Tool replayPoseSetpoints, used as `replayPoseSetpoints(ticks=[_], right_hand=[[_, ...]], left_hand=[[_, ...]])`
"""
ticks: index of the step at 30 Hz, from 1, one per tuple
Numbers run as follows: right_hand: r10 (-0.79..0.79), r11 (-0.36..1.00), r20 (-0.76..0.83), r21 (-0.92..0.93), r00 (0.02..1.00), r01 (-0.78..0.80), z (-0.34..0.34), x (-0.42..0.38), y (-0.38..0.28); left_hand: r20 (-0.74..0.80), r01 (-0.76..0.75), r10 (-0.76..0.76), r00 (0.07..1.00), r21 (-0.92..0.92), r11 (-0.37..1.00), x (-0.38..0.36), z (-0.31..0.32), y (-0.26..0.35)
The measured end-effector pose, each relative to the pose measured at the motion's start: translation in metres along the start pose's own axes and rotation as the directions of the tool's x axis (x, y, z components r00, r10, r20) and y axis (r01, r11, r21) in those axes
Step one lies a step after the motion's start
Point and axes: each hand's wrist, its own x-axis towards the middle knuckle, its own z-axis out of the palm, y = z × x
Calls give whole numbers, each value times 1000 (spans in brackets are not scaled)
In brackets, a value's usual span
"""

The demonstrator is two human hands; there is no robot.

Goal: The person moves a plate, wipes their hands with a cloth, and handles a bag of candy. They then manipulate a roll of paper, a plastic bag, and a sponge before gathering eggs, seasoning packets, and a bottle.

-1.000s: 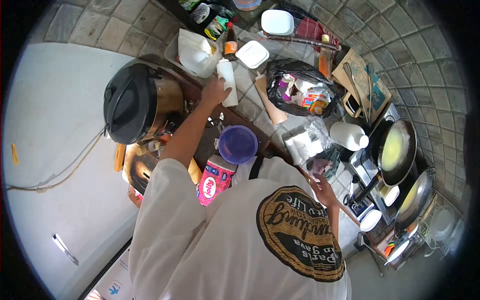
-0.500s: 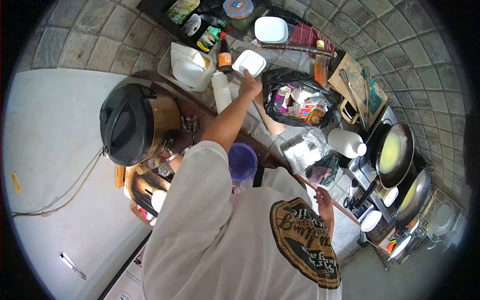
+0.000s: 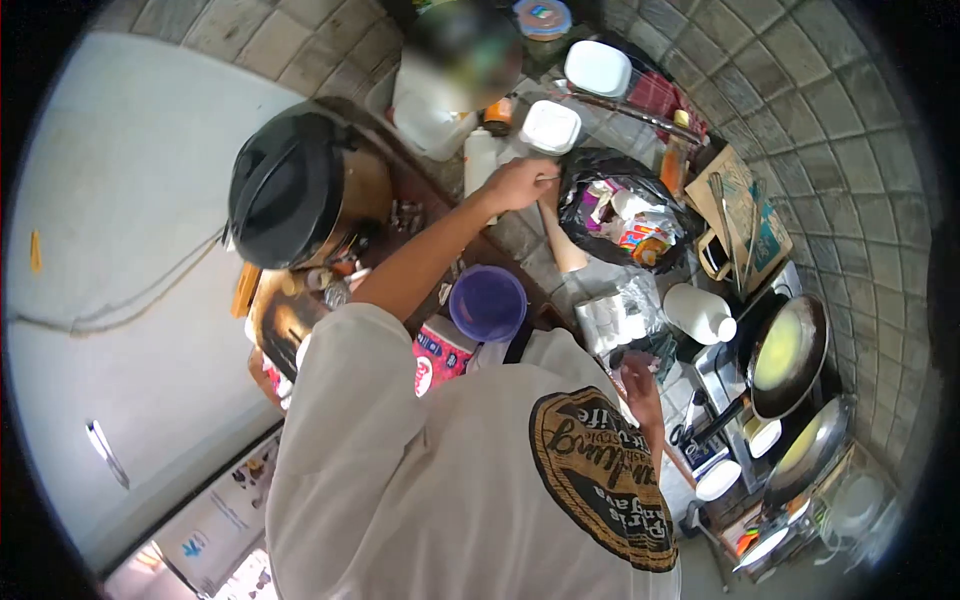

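My left hand is closed just below a white square tub, apart from it. Something thin and pale shows at the fingertips, too small to name. Beneath them, the upper end of a smooth light-wood piece is partly hidden. Right of that hand sits a black plastic bag full of wrappers; a white squeeze bottle stands on its left. My right hand, slightly blurred, has its fingers apart and appears to hold nothing. It is near the counter's front edge, beside a dark crumpled plastic bag.
Two pans with yellow contents sit on the stove at right. A white jug lies near the stove. A black-lidded rice cooker is at left, and a purple tub is close to my body. Tiled walls enclose the counter.
My left hand has come off the white square tub and moved down toward my body, closing. My right hand has lifted slightly from the counter edge. The camera view has shifted.
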Motion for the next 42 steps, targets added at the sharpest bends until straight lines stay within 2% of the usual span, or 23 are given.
replayPoseSetpoints(ticks=[2, 3, 6, 8, 9, 11, 13, 17, 18, 22, 24, 25, 26, 27, 28, 29, 30, 31, 33, 35, 38, 40, 42], right_hand=[[-65, 995, 57, -70, 996, 69, -4, 19, -12], [30, 994, 136, -113, 990, -14, -3, 25, -51], [44, 925, 262, 354, 964, -139, 3, 45, -99], [-175, 675, 407, 713, 897, -191, 12, 43, -143], [-199, 494, 252, 860, 947, -126, 18, 44, -136], [-395, 380, 283, 917, 874, -125, 24, 29, -171], [-432, 379, 345, 908, 833, -179, 10, 20, -175], [-527, 281, 437, 899, 729, -335, -29, -3, -170], [-459, 297, 361, 924, 812, -242, -36, -16, -169], [-459, 343, 247, 935, 853, -87, -52, -70, -152], [-533, 449, 197, 890, 823, 78, -53, -88, -131], [-569, 64, 224, 971, 791, -229, -49, -97, -120], [-609, -324, 222, 806, 762, -494, -44, -105, -109], [-605, -325, 228, 804, 763, -497, -41, -112, -93], [-609, 321, 227, 947, 760, -25, -36, -115, -75], [-619, 748, 232, 465, 750, 473, -33, -116, -60], [-624, 746, 238, 465, 744, 477, -31, -115, -48], [-674, 730, 233, 354, 701, 585, -30, -113, -35], [-749, 654, 233, 107, 621, 749, -31, -114, -5], [-807, 506, 259, -158, 530, 848, -32, -118, 20], [-809, 563, 184, -33, 559, 826, -39, -140, 38], [-790, 599, 213, 61, 576, 799, -42, -159, 50], [-841, 517, 198, 23, 503, 856, -41, -173, 70]], left_hand=[[-119, -111, 93, 988, -156, 981, -16, -6, 56], [-129, -136, 108, 986, -238, 962, -25, -6, 85], [87, -95, 114, 990, -196, 976, -52, -5, 174], [157, -114, 133, 979, -124, 986, -72, 14, 217], [143, -162, 185, 972, -159, 974, -76, 34, 230], [-110, -496, 491, 864, -17, 868, -89, 86, 242], [-292, -475, 538, 790, 261, 840, -113, 116, 253], [-336, -445, 593, 732, 424, 789, -142, 158, 264], [-297, -463, 591, 750, 403, 790, -151, 167, 265], [-222, -444, 525, 822, 327, 834, -186, 198, 283], [-332, -198, 396, 856, 496, 845, -206, 223, 295], [-280, -135, 205, 938, 249, 959, -211, 234, 302], [-361, -135, 149, 920, 63, 989, -219, 242, 309], [-433, -148, 81, 898, -125, 981, -224, 250, 316], [-505, -111, -3, 863, -195, 974, -217, 270, 304], [-566, -199, -161, 808, -521, 830, -212, 295, 294], [-561, -312, -326, 761, -757, 574, -219, 291, 311], [-254, -128, -565, 785, -959, 252, -234, 289, 326], [59, 136, -544, 837, -985, 103, -256, 284, 316], [-28, 16, -363, 931, -993, 118, -266, 305, 304], [125, 138, -383, 915, -990, 8, -304, 295, 336], [141, 162, -164, 976, -980, 118, -331, 296, 344], [180, 197, -129, 975, -970, 141, -354, 307, 343]])
